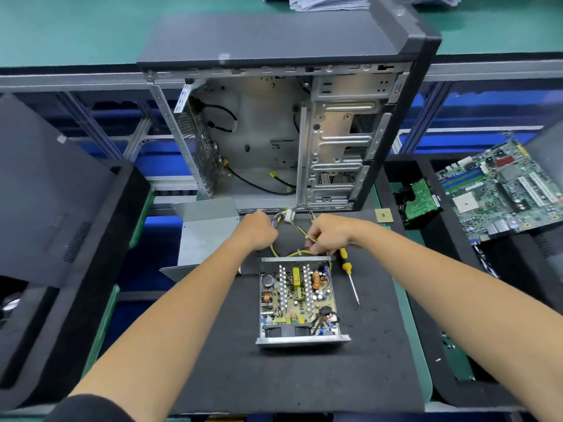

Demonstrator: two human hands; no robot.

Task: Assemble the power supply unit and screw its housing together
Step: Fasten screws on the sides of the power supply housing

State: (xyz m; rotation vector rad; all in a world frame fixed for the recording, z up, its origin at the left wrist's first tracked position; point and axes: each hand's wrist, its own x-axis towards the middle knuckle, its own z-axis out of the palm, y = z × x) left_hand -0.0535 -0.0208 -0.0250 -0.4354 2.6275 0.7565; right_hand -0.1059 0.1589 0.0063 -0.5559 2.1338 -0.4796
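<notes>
Power supply unit (pixel 297 300): lies open-topped on the black mat (pixel 274 376) at the middle of the bench; its circuit board, with coils and capacitors, is exposed inside the metal tray
Wire bundle (pixel 292 236): yellow and black leads run out of the unit's far edge toward a white connector (pixel 288 215) near the computer case
Left hand (pixel 257 231): fingers curled round the wires just beyond the unit's far left corner
Right hand (pixel 327 236): fingers pinch the wires above the unit's far edge
Housing cover (pixel 207 236): bent grey sheet metal, left of the hands, partly off the mat
Screwdriver (pixel 350 274): yellow-and-black handle, lies on the mat just right of the unit, tip toward the person
Computer case (pixel 274 132): stands open behind the mat; side panel off
Motherboard (pixel 499 190): rests tilted at far right; a smaller green board (pixel 419 199) lies beside it
</notes>
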